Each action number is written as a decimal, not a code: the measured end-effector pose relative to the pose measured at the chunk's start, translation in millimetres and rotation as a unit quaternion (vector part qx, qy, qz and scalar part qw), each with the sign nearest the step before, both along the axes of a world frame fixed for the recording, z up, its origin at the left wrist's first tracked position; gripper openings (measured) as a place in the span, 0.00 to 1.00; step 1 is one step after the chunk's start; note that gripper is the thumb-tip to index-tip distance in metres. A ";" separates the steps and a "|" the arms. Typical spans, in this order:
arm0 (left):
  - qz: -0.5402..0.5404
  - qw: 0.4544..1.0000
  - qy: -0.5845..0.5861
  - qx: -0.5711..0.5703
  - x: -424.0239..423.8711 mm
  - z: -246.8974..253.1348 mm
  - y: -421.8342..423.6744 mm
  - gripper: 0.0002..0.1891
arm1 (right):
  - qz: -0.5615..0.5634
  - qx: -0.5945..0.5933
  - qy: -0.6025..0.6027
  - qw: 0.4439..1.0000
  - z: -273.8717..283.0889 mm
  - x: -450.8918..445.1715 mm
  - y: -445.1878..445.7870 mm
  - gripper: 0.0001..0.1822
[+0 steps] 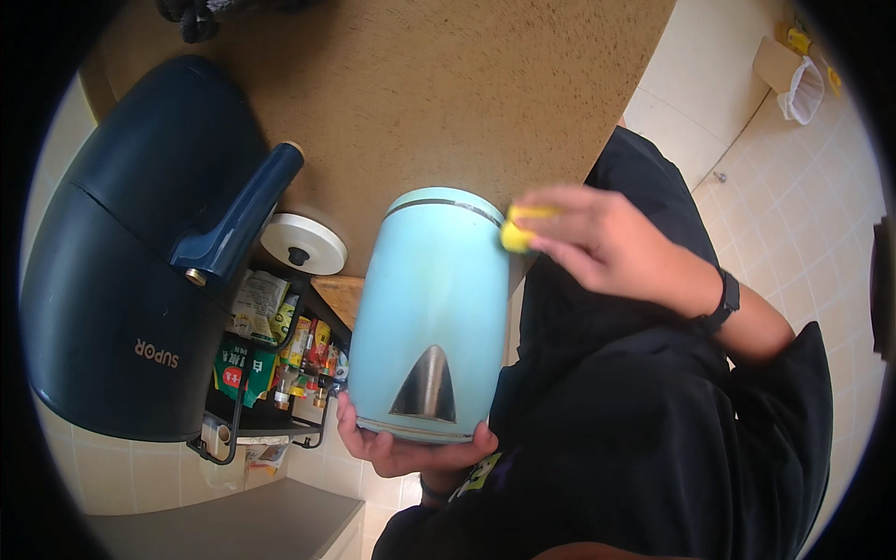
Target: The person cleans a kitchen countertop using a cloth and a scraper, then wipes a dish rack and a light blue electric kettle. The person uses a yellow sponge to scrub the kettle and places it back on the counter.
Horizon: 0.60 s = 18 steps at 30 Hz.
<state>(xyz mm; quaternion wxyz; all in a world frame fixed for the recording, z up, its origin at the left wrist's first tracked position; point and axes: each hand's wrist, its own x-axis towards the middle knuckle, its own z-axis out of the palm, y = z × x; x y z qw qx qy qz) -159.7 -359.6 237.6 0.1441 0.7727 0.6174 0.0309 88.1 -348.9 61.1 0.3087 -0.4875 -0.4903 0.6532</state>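
Note:
My left hand (pixel 420 451) is wrapped around the lower end of a light blue electric kettle (pixel 437 301), near its triangular steel piece (pixel 427 388). A yellow sponge or cloth (pixel 519 231) is pinched in my right hand (pixel 595 238), against the kettle's upper right edge; this hand is blurred. The kettle's handle cannot be seen. Left of the kettle lies a white round disc (pixel 308 245) with a black centre, which looks like a kettle's power base.
A dark blue air fryer (pixel 126 280) with a handle stands at the left on the brown tabletop (pixel 448 91). Seasoning packets and bottles fill a black wire rack (pixel 241 402) beside it. A grey counter (pixel 231 518) is at lower left, a lined bin (pixel 801 91) at upper right.

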 end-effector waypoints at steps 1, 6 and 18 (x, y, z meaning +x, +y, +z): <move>0.001 1.000 -0.005 -0.004 0.6 0.5 -0.8 0.47 | -0.038 0.034 -0.009 0.999 -1.2 -2.2 15.1 0.11; 0.019 1.000 -0.006 -0.008 2.5 1.5 -0.5 0.48 | -0.072 0.068 0.041 0.994 -23.4 -58.2 44.2 0.12; 0.007 1.000 -0.005 -0.006 -0.6 0.3 -0.8 0.47 | -0.069 0.081 0.015 0.994 -10.3 -21.7 26.3 0.13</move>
